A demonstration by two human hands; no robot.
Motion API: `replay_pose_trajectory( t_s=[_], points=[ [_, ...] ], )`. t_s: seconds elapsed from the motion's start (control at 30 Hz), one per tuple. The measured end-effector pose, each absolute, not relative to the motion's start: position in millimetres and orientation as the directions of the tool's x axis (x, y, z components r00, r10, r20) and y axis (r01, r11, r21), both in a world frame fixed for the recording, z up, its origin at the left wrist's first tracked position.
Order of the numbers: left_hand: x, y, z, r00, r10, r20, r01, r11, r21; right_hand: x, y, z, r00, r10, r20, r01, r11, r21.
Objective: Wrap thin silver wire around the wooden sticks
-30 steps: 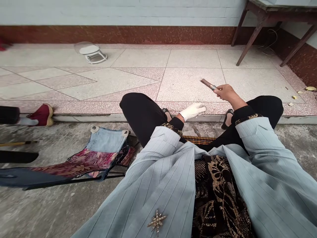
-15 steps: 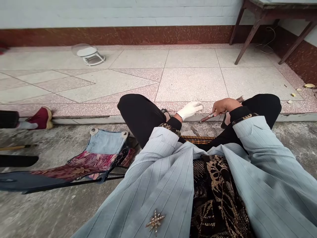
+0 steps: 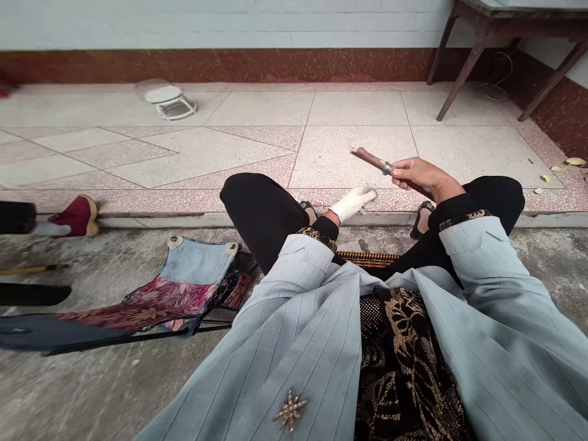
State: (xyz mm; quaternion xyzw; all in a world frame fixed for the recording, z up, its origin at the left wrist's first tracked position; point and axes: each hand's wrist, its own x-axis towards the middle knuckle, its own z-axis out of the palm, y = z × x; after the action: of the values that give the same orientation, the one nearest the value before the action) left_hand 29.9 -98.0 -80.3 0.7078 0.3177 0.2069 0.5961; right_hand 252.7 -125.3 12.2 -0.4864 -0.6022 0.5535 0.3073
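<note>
My right hand [image 3: 420,174] is closed around a brown stick-like tool [image 3: 370,160] with a silvery wrapped band just ahead of my fingers. The tool is raised over the tiled step, its pale, rough end pointing up and left. Lower and to the left, my left hand [image 3: 356,202] wears a white knitted glove. Its fingers are curled together above the step's edge; whatever they grip is hidden. Below, between my knees, shows a black-and-yellow woven strip [image 3: 367,258].
A folding chair [image 3: 197,263] with patchwork cloth stands at my left. Beyond it is another person's red shoe [image 3: 78,215]. A small white stool [image 3: 168,98] is near the wall, and a wooden table [image 3: 487,30] stands at the back right. Yellowish scraps [image 3: 574,161] lie far right.
My right hand first swung down beside my left hand, turning the tool, then rose again with its rough end pointing up and left. My gloved left hand has hardly moved.
</note>
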Motion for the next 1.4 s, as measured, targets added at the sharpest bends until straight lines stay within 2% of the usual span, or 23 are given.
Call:
replay_pose_trajectory(
  t_s=[0.13, 0.2, 0.27, 0.33, 0.43, 0.5, 0.57, 0.63, 0.7, 0.73, 0.8, 0.9, 1.0, 1.1, 1.23, 1.4],
  points=[
    [32.0, -99.7, -81.2, 0.712, 0.698, -0.079, 0.217, -0.111, 0.97, 249.1, -119.1, 6.7, -0.098, 0.979, -0.177, 0.189, -0.156, -0.97],
    [32.9, -100.8, -80.4, 0.727, 0.682, -0.076, 0.219, -0.126, 0.968, 251.1, -113.0, 2.3, -0.004, 0.987, -0.163, 0.249, -0.157, -0.956],
    [33.3, -102.1, -79.5, 0.755, 0.65, -0.087, 0.232, -0.141, 0.962, 254.6, -106.9, -2.7, 0.077, 0.989, -0.128, 0.4, -0.148, -0.904],
    [33.4, -103.0, -79.5, 0.772, 0.631, -0.083, 0.248, -0.178, 0.952, 257.9, -102.0, -7.4, 0.123, 0.989, -0.078, 0.631, -0.139, -0.764],
    [32.5, -102.5, -81.2, 0.781, 0.624, -0.032, 0.249, -0.264, 0.932, 259.6, -98.7, -11.7, 0.08, 0.995, -0.054, 0.905, -0.095, -0.415],
    [31.2, -101.3, -82.1, 0.775, 0.632, -0.008, 0.247, -0.291, 0.924, 258.9, -98.9, -13.6, 0.03, 0.988, -0.151, 0.97, -0.065, -0.232],
    [29.7, -99.3, -82.3, 0.754, 0.656, 0.005, 0.263, -0.309, 0.914, 257.8, -100.9, -16.0, -0.021, 0.944, -0.33, 0.986, -0.035, -0.163],
    [28.2, -96.5, -82.5, 0.726, 0.688, 0.02, 0.286, -0.329, 0.9, 257.0, -104.3, -18.3, -0.122, 0.836, -0.534, 0.977, 0.005, -0.215],
    [27.2, -93.2, -83.4, 0.705, 0.709, 0.022, 0.302, -0.328, 0.895, 256.4, -108.8, -18.0, -0.288, 0.667, -0.687, 0.932, 0.031, -0.361],
    [26.8, -91.8, -83.9, 0.696, 0.718, 0.019, 0.302, -0.317, 0.899, 256.2, -111.3, -15.9, -0.383, 0.584, -0.715, 0.892, 0.033, -0.451],
    [26.4, -90.4, -84.3, 0.688, 0.726, 0.004, 0.285, -0.275, 0.918, 256.3, -116.5, -7.8, -0.562, 0.497, -0.661, 0.771, 0.024, -0.637],
    [26.0, -93.5, -81.2, 0.701, 0.713, -0.01, 0.193, -0.176, 0.965, 257.3, -124.5, 9.5, -0.683, 0.61, -0.401, 0.53, 0.036, -0.847],
    [26.1, -99.5, -75.9, 0.699, 0.715, -0.008, 0.086, -0.073, 0.994, 257.0, -131.1, 20.5, -0.565, 0.808, -0.168, 0.286, 0.0, -0.958],
    [27.1, -102.1, -73.8, 0.708, 0.704, -0.051, 0.109, -0.038, 0.993, 254.7, -131.9, 20.0, -0.368, 0.927, -0.075, 0.123, -0.032, -0.992],
    [28.9, -99.5, -77.7, 0.719, 0.689, -0.087, 0.182, -0.066, 0.981, 254.0, -123.7, 11.8, -0.222, 0.964, -0.144, 0.194, -0.101, -0.976],
    [29.0, -96.9, -83.4, 0.72, 0.691, -0.059, 0.226, -0.154, 0.962, 257.9, -112.6, 3.6, -0.121, 0.978, -0.17, 0.41, -0.107, -0.906]
  ],
)
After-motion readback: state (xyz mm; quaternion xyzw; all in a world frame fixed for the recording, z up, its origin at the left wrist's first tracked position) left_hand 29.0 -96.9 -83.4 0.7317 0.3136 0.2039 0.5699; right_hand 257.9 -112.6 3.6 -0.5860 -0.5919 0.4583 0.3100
